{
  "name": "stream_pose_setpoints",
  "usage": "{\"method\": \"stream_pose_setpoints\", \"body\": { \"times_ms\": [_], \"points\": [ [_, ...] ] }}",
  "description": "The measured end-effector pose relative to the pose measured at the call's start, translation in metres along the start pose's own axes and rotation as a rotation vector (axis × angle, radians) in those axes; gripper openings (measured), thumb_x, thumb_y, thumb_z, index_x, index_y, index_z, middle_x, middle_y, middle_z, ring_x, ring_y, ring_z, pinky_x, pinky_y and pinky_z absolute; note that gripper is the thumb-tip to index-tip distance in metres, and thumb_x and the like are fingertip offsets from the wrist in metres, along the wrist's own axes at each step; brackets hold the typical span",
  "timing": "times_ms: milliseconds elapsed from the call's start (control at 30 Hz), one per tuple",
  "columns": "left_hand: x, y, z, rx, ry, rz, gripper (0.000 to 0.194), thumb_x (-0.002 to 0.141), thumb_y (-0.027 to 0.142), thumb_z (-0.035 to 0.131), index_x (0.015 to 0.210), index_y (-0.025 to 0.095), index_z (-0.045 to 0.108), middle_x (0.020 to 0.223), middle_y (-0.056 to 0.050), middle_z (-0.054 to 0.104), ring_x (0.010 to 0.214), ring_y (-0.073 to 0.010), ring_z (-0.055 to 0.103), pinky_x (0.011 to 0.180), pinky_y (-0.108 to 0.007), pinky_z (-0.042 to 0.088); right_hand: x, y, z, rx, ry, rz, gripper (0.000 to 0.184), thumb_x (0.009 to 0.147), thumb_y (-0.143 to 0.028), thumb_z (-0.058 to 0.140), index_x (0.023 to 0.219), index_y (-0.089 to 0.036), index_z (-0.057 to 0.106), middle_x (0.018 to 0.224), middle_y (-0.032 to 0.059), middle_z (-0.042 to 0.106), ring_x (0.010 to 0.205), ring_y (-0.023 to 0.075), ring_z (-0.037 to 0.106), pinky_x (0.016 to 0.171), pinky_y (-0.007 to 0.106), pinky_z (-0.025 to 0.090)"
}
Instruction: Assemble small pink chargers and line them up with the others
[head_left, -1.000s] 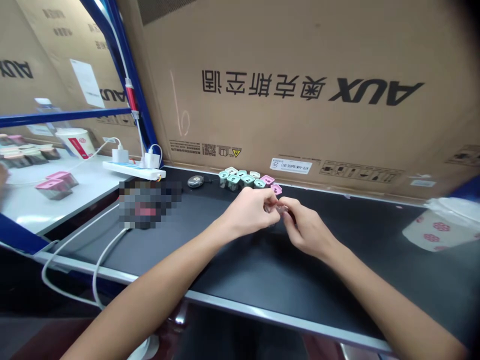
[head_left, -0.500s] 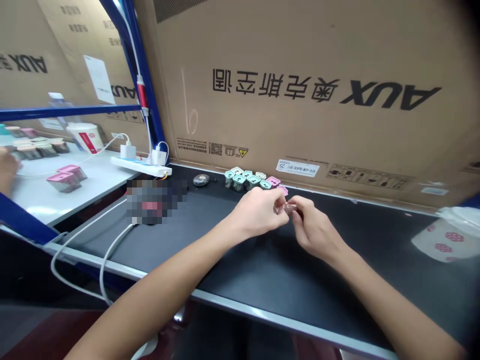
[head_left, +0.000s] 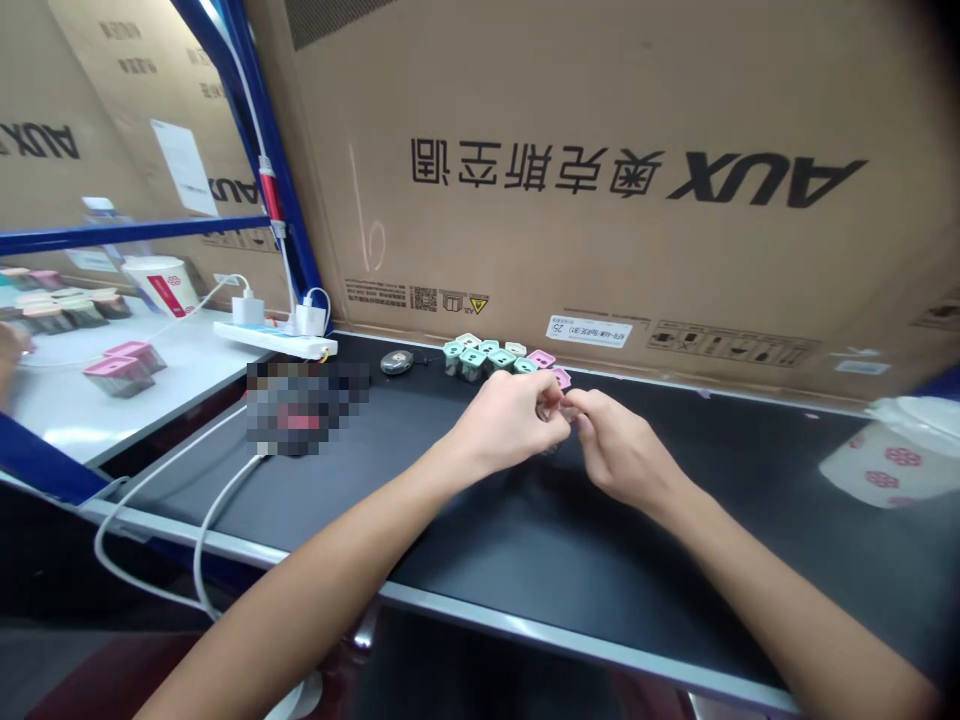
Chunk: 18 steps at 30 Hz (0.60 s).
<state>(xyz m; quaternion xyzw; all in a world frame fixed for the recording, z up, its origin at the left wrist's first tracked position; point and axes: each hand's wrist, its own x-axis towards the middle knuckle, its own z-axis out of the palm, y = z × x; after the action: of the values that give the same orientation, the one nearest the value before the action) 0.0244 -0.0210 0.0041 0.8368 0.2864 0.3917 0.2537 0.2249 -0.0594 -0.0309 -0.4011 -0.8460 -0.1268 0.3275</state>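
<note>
- Surface and room: black work surface [head_left: 570, 560] with a metal front edge, backed by a cardboard carton [head_left: 600, 170] printed upside down; blue frame post [head_left: 259, 150] at upper left.
- Hands: left hand [head_left: 510, 420] and right hand [head_left: 622, 455] meet at centre, fingers curled in a narrow pinch.
- Held item: small piece [head_left: 562, 412] between both hands' fingertips, just above the black surface; mostly hidden, so its long axis and pointing direction cannot be told.
- Nearest items: row of mint-green and pink capped units [head_left: 487, 358] along the carton's foot, just beyond the fingertips, with a pink one [head_left: 559, 378] closest.
- Left of the row: dark round fob [head_left: 396, 362], pixelated patch [head_left: 304, 408], white cable [head_left: 217, 510].
- Upper left: white table [head_left: 187, 390] with pink-topped boxes [head_left: 124, 372], power strip [head_left: 274, 340], and another person's hand [head_left: 11, 350] at the frame edge.
- Far right: patterned white paper cup [head_left: 896, 460], well apart from the hands.
</note>
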Motion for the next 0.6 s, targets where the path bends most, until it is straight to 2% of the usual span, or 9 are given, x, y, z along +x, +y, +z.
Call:
{"method": "stream_pose_setpoints", "body": {
  "times_ms": [100, 333, 600],
  "points": [
    [0.0001, -0.0008, 0.0016, 0.01, 0.011, -0.001, 0.006, 0.079, 0.021, 0.066, 0.074, 0.02, 0.063, 0.069, -0.001, 0.068, 0.061, -0.0149, 0.058, 0.06, -0.028, 0.045, 0.0003, 0.0003, 0.0012, 0.011, -0.019, 0.014, 0.039, 0.096, -0.01, 0.044, 0.133, -0.023, 0.048, 0.111, 0.0101, 0.071, 0.098, 0.025, 0.07, 0.082, 0.04, 0.059],
    [0.0005, -0.0006, 0.0037, -0.026, 0.021, -0.017, 0.007, 0.081, 0.024, 0.066, 0.076, 0.02, 0.063, 0.073, -0.001, 0.07, 0.064, -0.0155, 0.061, 0.062, -0.028, 0.048, -0.0017, 0.0017, 0.0013, -0.021, 0.056, 0.034, 0.033, 0.1, -0.014, 0.044, 0.131, -0.025, 0.046, 0.109, 0.0084, 0.071, 0.092, 0.0228, 0.071, 0.078, 0.037, 0.059],
    [0.0007, 0.0, 0.0023, -0.068, 0.025, -0.013, 0.005, 0.081, 0.024, 0.066, 0.078, 0.02, 0.065, 0.075, -0.002, 0.071, 0.066, -0.0161, 0.063, 0.065, -0.029, 0.05, 0.0007, 0.0028, -0.0018, -0.066, 0.09, -0.051, 0.039, 0.097, -0.01, 0.045, 0.134, -0.024, 0.044, 0.106, 0.0085, 0.07, 0.092, 0.0235, 0.07, 0.077, 0.037, 0.058]
  ]
}}
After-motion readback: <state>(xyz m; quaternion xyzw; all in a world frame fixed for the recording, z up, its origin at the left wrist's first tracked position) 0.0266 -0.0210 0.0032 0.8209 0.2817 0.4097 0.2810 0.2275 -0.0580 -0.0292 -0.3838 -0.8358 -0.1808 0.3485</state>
